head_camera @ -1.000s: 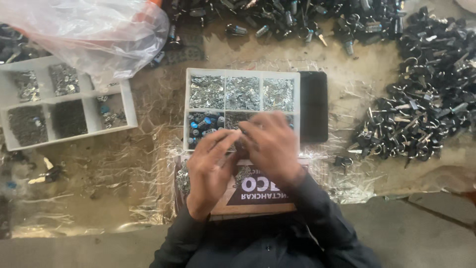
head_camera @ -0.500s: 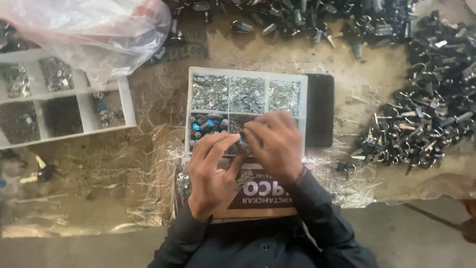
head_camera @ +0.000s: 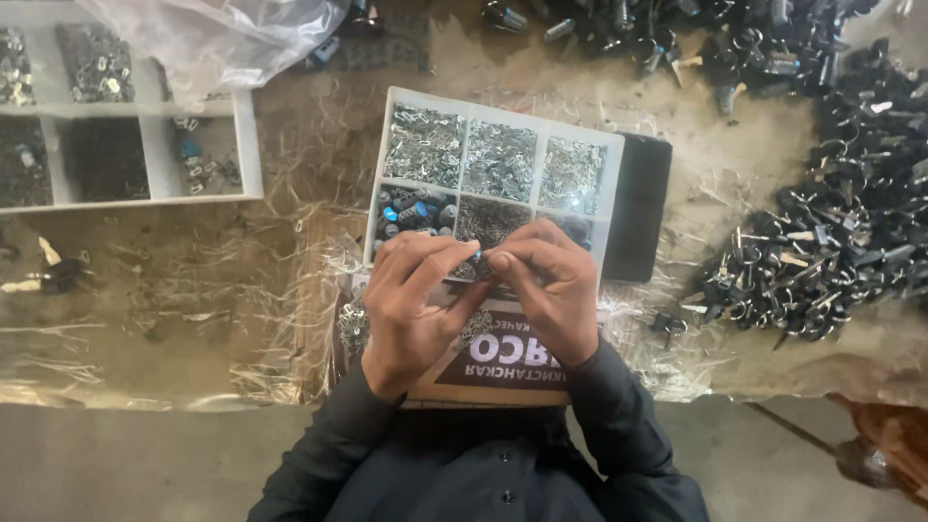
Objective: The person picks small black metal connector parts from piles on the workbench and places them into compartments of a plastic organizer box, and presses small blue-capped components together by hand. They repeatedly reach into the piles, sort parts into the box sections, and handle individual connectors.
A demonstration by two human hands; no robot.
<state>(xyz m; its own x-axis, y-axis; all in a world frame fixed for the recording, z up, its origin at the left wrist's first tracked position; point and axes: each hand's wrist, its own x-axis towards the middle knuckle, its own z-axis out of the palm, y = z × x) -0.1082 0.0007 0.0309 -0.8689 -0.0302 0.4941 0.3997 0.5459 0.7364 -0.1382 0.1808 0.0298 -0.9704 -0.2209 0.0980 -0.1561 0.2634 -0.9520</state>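
Note:
My left hand (head_camera: 411, 304) and my right hand (head_camera: 551, 290) meet fingertip to fingertip over the near edge of a white compartment tray (head_camera: 611, 179). Between the fingertips sits a small dark part with a blue end (head_camera: 480, 257), pinched from both sides. The tray's far row holds small shiny metal pieces (head_camera: 498, 159); a near-left compartment holds blue and dark cylindrical parts (head_camera: 411, 211). The tray rests partly on a brown cardboard box (head_camera: 483, 372) under my wrists. Loose metal rings (head_camera: 353, 324) lie beside my left wrist.
A second white divided tray (head_camera: 246, 145) with dark and metal parts stands at far left, under a clear plastic bag (head_camera: 213, 39). Piles of dark key-ring assemblies (head_camera: 831, 232) cover the right and far side. A black flat object (head_camera: 638, 208) lies beside the tray. Crinkled plastic film covers the table.
Both hands stay together over the tray's near edge, fingers shifting slightly around the small part. The view has drifted a little to the left.

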